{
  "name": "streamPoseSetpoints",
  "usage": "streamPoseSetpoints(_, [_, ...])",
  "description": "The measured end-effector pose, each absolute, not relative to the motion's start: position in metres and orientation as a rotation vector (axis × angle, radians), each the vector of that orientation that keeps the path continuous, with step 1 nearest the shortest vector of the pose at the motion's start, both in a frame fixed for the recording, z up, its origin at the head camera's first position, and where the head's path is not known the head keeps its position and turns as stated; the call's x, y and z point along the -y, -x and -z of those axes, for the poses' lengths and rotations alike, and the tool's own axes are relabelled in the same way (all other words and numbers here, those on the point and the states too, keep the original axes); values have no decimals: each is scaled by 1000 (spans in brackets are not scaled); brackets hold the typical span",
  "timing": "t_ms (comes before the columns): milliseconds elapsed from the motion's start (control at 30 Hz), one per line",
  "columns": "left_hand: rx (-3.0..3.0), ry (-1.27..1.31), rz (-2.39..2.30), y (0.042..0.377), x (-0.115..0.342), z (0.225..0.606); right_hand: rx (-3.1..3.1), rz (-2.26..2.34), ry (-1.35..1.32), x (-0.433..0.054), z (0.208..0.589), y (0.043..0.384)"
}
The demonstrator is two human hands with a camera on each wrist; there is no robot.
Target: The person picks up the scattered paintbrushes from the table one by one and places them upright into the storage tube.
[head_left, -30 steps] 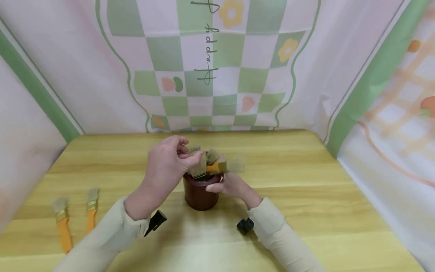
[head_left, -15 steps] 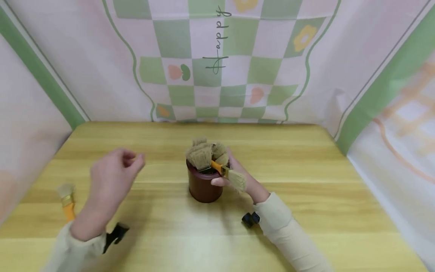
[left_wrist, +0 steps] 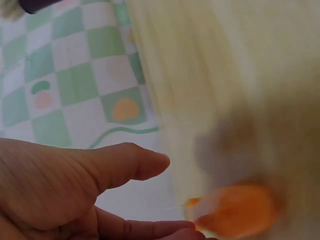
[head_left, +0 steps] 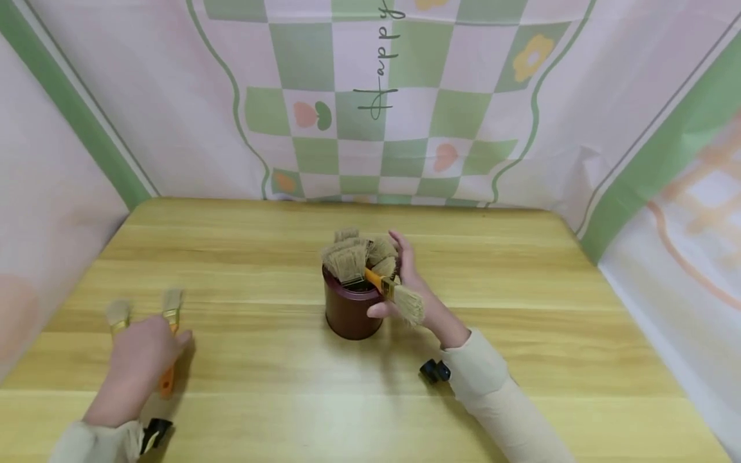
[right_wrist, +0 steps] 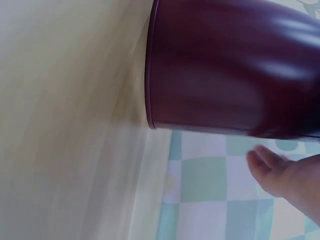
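Observation:
In the head view, a maroon can (head_left: 350, 315) stands upright and holds several paintbrushes (head_left: 346, 262), bristles up. One orange-handled paintbrush (head_left: 408, 304) leans out over its right rim. My right hand (head_left: 415, 289) cups the can's right side, thumb in front; some fingers stand a little off it in the right wrist view. On the left lie two orange-handled paintbrushes, one farther left (head_left: 118, 313) partly hidden by my left hand (head_left: 145, 350), the other (head_left: 167, 381) beside its thumb. In the left wrist view, thumb and fingers are apart around a blurred orange handle (left_wrist: 240, 210).
The wooden table (head_left: 260, 386) ends against a wall cloth (head_left: 399, 161) with green and white checks, and more cloth hangs at both sides. A small black device (head_left: 434, 371) sits at my right wrist and another (head_left: 155, 434) at my left.
My left hand has gone from the can, leaving a paintbrush in it, to the paintbrushes on the left. That paintbrush now tilts down over the rim. The right hand stays at the can.

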State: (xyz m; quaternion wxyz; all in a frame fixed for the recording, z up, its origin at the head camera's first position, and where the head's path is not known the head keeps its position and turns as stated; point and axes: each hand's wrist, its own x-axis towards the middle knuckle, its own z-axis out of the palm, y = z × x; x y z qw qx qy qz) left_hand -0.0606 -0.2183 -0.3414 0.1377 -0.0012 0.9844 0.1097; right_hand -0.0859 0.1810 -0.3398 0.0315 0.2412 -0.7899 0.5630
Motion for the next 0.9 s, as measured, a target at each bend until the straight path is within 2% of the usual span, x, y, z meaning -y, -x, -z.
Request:
streamPoseSetpoints(233, [-2838, 24, -301, 73, 225, 349, 2207, -1615, -806, -188, 340, 75])
streamPoseSetpoints(600, [-2768, 68, -331, 86, 233, 348, 2208, -1462, -766, -188, 339, 73])
streamPoseSetpoints(900, [-2791, 77, -412, 87, 228, 348, 2270, -1526, -715, -189, 345, 73])
